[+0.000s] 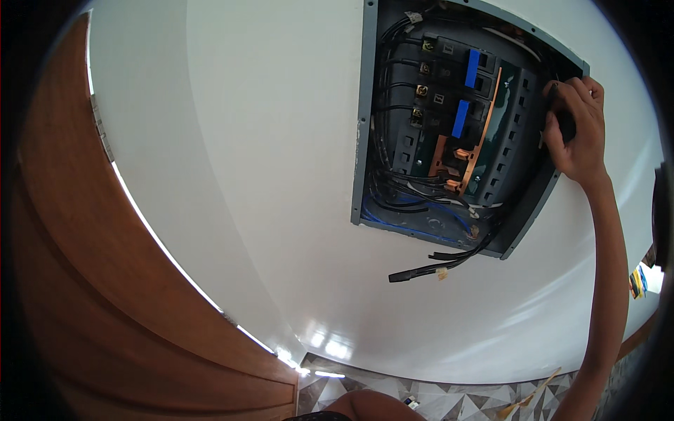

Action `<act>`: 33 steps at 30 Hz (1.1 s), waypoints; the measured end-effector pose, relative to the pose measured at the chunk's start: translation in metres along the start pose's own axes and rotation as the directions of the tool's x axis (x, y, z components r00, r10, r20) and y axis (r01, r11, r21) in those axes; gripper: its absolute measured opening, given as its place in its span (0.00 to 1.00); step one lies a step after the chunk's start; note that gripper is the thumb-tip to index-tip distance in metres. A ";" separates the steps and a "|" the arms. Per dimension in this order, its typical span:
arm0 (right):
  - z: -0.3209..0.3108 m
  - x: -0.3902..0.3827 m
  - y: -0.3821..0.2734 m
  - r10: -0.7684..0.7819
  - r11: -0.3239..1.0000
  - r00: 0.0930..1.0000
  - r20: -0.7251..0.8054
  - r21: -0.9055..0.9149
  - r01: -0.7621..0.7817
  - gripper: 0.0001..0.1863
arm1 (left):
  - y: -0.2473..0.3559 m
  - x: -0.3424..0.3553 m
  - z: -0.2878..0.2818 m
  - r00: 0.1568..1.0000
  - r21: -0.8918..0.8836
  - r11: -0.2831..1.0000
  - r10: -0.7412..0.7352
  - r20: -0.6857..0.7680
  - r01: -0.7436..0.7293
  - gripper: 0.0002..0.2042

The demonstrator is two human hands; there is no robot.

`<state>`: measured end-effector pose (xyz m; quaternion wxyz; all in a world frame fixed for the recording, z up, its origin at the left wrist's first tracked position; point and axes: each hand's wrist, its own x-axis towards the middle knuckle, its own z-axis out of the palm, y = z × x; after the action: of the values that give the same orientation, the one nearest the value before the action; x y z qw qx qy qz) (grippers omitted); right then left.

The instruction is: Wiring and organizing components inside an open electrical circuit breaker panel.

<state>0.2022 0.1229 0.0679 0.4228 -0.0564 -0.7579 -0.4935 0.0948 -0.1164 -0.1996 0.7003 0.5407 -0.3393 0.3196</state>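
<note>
My right hand [579,126] is at the right edge of a grey electrical panel box [358,147] set in the white wall. Its fingers are curled round something dark, mostly hidden by the hand and the shadow of the box. Two black circuit breakers with blue handles [460,119] sit in the upper middle of the box. Beside them a copper busbar [484,133] runs down at a slant. Black wires [382,133] go to the screw terminals on the breakers' left. A thicker bundle of black cables [449,265] hangs out over the lower edge. My left hand is not in view.
A brown wooden door [140,295] stands at the left, with a metal hinge [102,126]. Blue wires [414,224] lie in the bottom of the box. Below, the patterned tile floor [463,400] holds a light-brown stick-like thing [530,400]. Yellow and blue items [639,281] show at far right.
</note>
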 end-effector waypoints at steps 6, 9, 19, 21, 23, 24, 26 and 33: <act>0.000 -0.003 0.002 -0.013 1.000 1.000 0.015 -0.020 0.014 0.21 | 0.002 -0.002 -0.002 1.000 -0.020 1.000 0.005 0.016 -0.004 0.16; 0.001 -0.004 0.005 -0.029 0.999 0.999 0.017 -0.017 0.029 0.21 | 0.004 -0.004 -0.001 1.000 -0.031 0.999 0.009 0.022 -0.009 0.16; 0.001 -0.010 0.010 -0.028 0.999 0.999 0.040 -0.023 0.029 0.22 | 0.008 -0.004 -0.001 0.998 -0.071 0.997 0.013 0.065 -0.008 0.16; 0.003 -0.010 0.010 -0.048 0.998 0.999 0.003 -0.030 0.048 0.22 | 0.009 -0.004 0.000 0.997 -0.079 0.997 0.007 0.072 -0.002 0.16; 0.003 -0.011 0.009 -0.030 0.999 0.999 0.028 -0.038 0.031 0.22 | 0.010 -0.003 0.001 0.997 -0.085 0.996 0.002 0.079 0.004 0.17; 0.003 -0.011 0.009 -0.011 0.999 0.999 0.052 -0.049 0.014 0.22 | 0.010 -0.002 0.001 0.997 -0.087 0.996 0.000 0.082 0.007 0.17; 0.004 -0.016 0.015 -0.032 0.998 0.999 0.037 -0.052 0.034 0.22 | 0.010 -0.002 0.002 0.997 -0.091 0.996 -0.006 0.082 0.014 0.17; 0.009 -0.024 0.023 -0.035 0.989 0.999 0.015 -0.142 0.036 0.23 | 0.005 -0.001 0.007 0.997 -0.111 0.993 -0.044 0.067 0.051 0.17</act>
<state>0.2236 0.1493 0.0662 0.4042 -0.0760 -0.7242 -0.5536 0.0891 -0.1220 -0.1962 0.7258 0.5182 -0.3661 0.2659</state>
